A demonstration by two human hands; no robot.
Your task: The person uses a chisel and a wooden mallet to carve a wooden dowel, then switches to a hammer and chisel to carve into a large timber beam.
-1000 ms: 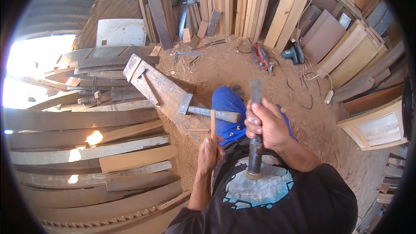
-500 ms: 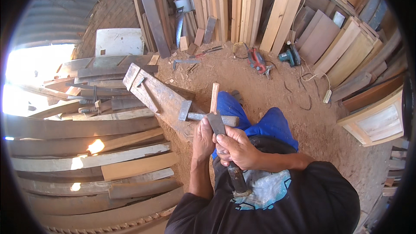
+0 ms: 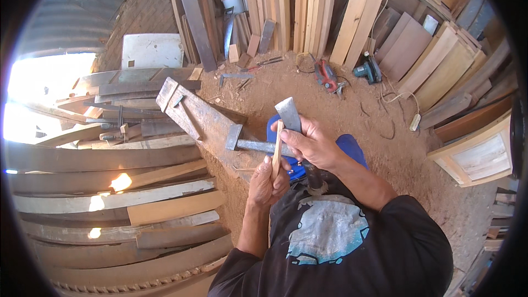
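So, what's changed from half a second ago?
The right hand has moved the chisel forward and slightly right; the left hand has drawn the wooden stick slightly back and right. Both hands keep hold; the hammer head still lies on the plank.

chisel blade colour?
Grey: the blade shows best in the head view, the only one.

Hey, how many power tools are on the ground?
2: a red tool beyond the right hand, and a teal tool just right of it, near the leaning boards. Others may be hidden.
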